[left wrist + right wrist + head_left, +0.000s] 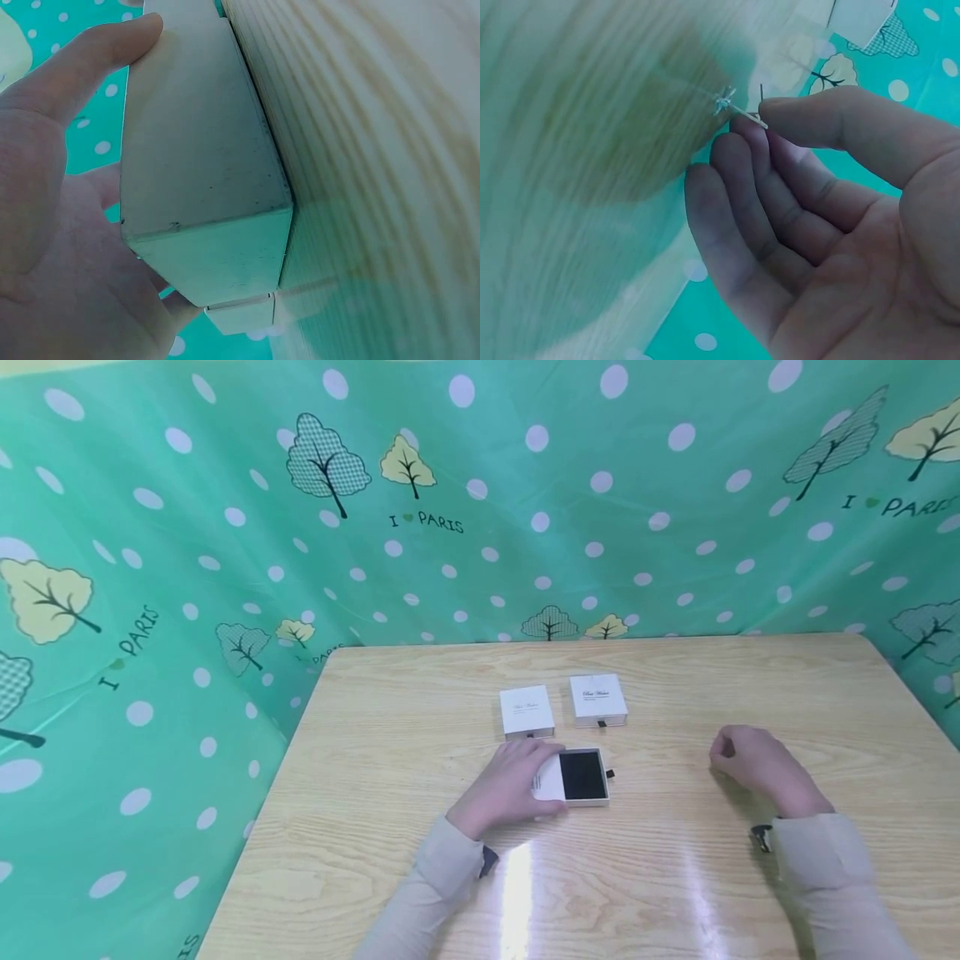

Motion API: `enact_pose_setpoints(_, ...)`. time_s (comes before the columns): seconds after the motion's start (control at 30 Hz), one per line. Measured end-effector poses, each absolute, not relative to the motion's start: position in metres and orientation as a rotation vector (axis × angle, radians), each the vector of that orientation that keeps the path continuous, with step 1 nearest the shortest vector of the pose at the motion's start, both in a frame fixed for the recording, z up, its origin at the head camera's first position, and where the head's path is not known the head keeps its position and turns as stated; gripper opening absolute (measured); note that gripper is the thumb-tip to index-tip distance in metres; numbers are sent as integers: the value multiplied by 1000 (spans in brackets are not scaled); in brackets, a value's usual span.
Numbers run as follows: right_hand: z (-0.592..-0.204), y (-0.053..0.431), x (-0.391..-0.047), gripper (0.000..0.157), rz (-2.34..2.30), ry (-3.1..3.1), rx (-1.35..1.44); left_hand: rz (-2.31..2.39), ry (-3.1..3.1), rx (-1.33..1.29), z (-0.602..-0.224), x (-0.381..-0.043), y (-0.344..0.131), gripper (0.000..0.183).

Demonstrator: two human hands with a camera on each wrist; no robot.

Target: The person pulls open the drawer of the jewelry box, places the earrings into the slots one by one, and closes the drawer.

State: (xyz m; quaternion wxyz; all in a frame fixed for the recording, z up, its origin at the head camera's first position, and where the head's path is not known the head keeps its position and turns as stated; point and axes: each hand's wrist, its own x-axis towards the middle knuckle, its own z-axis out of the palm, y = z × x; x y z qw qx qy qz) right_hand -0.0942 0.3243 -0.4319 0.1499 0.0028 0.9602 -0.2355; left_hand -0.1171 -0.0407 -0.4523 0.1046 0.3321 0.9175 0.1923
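Observation:
My left hand (510,783) grips a small white drawer-style jewelry box (551,782) on the table, its thumb and fingers on opposite sides. The drawer is pulled partway out to the right, showing a black pad (582,775) and a short black tab (610,773). In the left wrist view, the box's plain side (202,142) lies between the thumb and palm. Off to the right, my right hand (761,766) pinches a tiny silvery earring (724,101) with a star-like end and a thin pin, between thumb and forefinger, close above the tabletop.
Two closed white boxes, a left one (527,712) and a right one (598,698) with black lettering, sit just behind the open one. The light wooden table (375,760) meets a green dotted cloth (487,527) at its back and left edges.

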Motion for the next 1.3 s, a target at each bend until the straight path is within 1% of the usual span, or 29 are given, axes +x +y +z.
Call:
enact_pose_setpoints(0.17, -432, 322, -93, 10, -669, 2780, 26, 566, 2705, 982, -451, -117, -41, 84)
enact_pose_setpoints(0.47, -430, 320, -94, 13, -722, 2788, 60, 578, 2700, 979, -450, -117, -41, 83)
enact_pose_setpoints(0.73, -428, 318, -94, 17, -781, 2790, 12, 580, 2698, 974, -450, -117, -41, 83)
enact_pose_setpoints(1.1, -427, 313, -94, 14, -827, 2800, 9, 572, 2697, 971, -450, -117, -41, 83)
enact_pose_setpoints(1.3, -424, 307, -95, 13, -884, 2850, -44, 578, 2692, 961, -450, -117, -41, 82)
